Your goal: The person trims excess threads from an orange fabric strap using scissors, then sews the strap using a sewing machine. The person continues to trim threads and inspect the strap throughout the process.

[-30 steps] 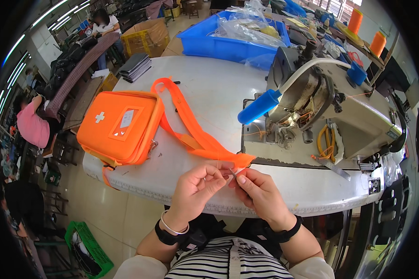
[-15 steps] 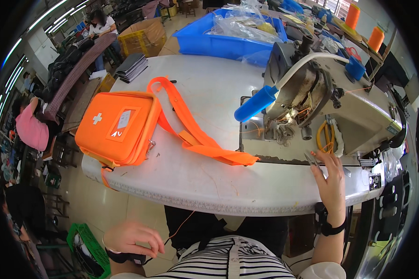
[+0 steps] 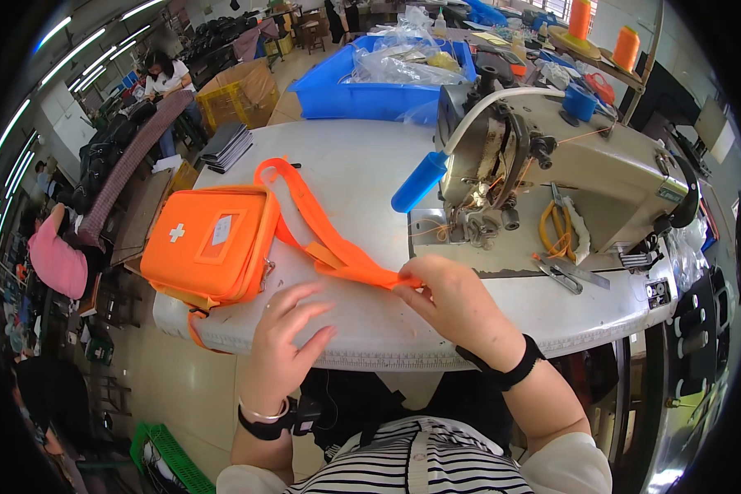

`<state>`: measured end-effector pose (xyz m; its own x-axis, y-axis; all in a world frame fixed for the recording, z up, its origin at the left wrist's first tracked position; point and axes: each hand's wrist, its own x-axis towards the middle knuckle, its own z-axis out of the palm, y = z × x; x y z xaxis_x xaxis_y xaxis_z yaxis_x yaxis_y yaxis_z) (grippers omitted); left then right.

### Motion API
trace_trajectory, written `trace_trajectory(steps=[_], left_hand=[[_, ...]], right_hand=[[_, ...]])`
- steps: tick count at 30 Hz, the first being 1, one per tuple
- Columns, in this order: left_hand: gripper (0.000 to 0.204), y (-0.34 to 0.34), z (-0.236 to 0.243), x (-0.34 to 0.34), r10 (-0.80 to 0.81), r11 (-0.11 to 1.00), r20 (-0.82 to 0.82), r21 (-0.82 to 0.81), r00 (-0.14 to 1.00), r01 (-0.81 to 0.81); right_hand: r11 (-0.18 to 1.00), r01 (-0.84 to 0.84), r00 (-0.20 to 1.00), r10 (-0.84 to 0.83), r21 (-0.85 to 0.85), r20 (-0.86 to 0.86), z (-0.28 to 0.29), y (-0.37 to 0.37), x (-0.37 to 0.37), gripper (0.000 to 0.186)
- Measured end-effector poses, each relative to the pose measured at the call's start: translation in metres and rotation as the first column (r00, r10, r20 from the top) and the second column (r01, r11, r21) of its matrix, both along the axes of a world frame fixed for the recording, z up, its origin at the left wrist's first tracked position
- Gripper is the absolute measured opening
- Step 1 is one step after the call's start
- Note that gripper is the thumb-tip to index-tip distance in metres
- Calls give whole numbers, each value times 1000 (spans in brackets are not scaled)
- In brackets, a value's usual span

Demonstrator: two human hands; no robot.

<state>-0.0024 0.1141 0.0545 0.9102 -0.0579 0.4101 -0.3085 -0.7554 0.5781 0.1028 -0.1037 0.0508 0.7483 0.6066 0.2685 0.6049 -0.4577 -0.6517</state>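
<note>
An orange zip-up case with a white cross and a clear label window lies at the left of the table. From it an orange webbing strap loops back and runs toward the middle. My right hand pinches the strap's near end between thumb and fingers. Over the front edge, just right of the case, my left hand hovers with fingers apart, holding nothing. Thread snips rest at the front of the sewing machine. Beside them a metal strip and yellow-handled scissors lie on the machine bed.
A blue tub of clear plastic bags stands behind the table. Dark folded pieces are stacked at the far left corner. A blue-tipped hose hangs by the needle. Orange thread cones stand at right; other people sit at left.
My right hand has left the snips and moved left onto the strap end. My left hand has risen from below the table edge toward the case. The view has shifted slightly.
</note>
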Motion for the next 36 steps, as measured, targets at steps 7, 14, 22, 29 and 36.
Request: trace_trajectory(steps=[7, 14, 22, 29, 36], left_hand=[[53, -37, 0, 43, -69, 996, 254, 64, 965, 55], [54, -62, 30, 53, -197, 937, 272, -230, 942, 262], [34, -53, 52, 54, -450, 537, 136, -749, 883, 389], [34, -52, 58, 49, -420, 542, 82, -777, 904, 322], [29, -63, 52, 57, -332, 606, 128, -730, 935, 315]], right_hand=[[952, -75, 980, 16, 297, 197, 27, -9, -20, 25], [876, -178, 958, 52, 448, 281, 73, -15, -21, 38], [702, -121, 975, 215, 701, -47, 86, -6, -4, 36], [652, -34, 949, 259, 757, -181, 79, -2, -2, 28], [627, -36, 990, 129, 778, -58, 60, 1, 4, 16]])
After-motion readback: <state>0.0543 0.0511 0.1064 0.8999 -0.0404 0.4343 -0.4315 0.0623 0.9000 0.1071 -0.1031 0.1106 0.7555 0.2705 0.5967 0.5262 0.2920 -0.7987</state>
